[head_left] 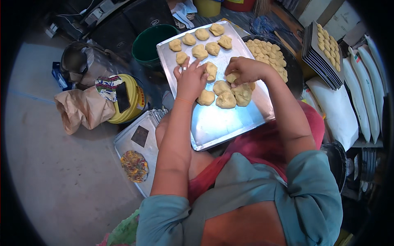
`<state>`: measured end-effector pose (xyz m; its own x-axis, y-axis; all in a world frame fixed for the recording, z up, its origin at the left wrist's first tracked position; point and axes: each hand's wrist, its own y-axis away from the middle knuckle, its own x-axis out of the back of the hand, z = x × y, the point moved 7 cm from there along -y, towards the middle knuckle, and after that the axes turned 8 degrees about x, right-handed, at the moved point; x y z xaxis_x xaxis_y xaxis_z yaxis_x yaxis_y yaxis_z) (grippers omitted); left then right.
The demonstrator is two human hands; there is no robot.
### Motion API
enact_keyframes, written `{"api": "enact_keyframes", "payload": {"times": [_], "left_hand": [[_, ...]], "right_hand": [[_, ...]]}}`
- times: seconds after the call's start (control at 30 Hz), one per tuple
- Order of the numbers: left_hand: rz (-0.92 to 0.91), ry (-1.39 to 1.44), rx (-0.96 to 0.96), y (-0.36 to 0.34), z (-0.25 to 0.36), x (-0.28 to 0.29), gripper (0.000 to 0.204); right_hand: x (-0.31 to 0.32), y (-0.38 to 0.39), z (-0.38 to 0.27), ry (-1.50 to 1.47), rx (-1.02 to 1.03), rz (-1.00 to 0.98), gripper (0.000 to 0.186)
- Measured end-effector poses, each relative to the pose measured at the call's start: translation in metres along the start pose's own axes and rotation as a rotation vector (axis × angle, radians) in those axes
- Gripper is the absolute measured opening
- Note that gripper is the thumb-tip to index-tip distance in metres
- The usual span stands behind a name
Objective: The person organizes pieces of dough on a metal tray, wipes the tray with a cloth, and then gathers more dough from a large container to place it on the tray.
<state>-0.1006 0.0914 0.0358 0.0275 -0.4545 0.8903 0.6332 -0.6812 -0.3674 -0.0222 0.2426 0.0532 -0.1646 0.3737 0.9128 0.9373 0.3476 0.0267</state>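
Note:
A metal baking tray [230, 130] rests tilted over my lap, carrying several pale yellow dough balls [200, 52] in its far half. My left hand [191, 82] wears a ring and lies over the tray's left side, fingers spread, its thumb side against a dough ball [210, 70]. At the tray's right side, my right hand [248, 70] is closed with its fingertips on a small dough piece [232, 78]. Just below it sits a cluster of larger dough lumps [225, 99], touching one another. A single dough ball [206, 97] lies below my left hand.
Behind the tray's right edge, a round dark pan [293, 74] holds many dough pieces. A dark green bucket [150, 45] stands at the far left. Left of me are a yellow bucket [131, 108], a paper bag [84, 107] and stacked trays [150, 158]. White sacks [334, 108] and a tray stack [314, 53] stand right.

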Motion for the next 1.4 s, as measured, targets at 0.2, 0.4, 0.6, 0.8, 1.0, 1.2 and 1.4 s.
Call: {"api": "enact_keyframes", "payload": {"times": [0.2,0.4,0.6,0.8,1.0,1.2,1.4], "left_hand": [[0.024,0.118,-0.083,-0.005,0.012,-0.004,0.037],[-0.17,0.045,0.034,-0.013,0.018,-0.015,0.039],[0.073,0.124,-0.128,-0.01,0.022,-0.011,0.034],[-0.087,0.101,-0.169,-0.017,0.039,-0.029,0.031],[-0.029,0.17,-0.128,-0.003,0.04,-0.006,0.032],[-0.373,0.208,0.041,0.052,0.028,0.025,0.037],[-0.456,0.081,0.378,0.069,0.015,0.02,0.041]], "right_hand": [[0.012,0.004,0.033,-0.547,-0.227,0.279,0.026],[-0.002,-0.021,0.052,-0.343,-0.392,0.446,0.047],[-0.001,0.012,0.035,-0.264,-0.394,0.249,0.057],[0.021,0.03,0.07,-0.238,-0.427,0.668,0.028],[0.011,0.039,0.054,-0.118,-0.48,0.579,0.031],[-0.015,0.08,0.03,-0.327,-0.354,0.258,0.033],[-0.001,0.087,0.028,-0.136,-0.485,0.498,0.036]]}}
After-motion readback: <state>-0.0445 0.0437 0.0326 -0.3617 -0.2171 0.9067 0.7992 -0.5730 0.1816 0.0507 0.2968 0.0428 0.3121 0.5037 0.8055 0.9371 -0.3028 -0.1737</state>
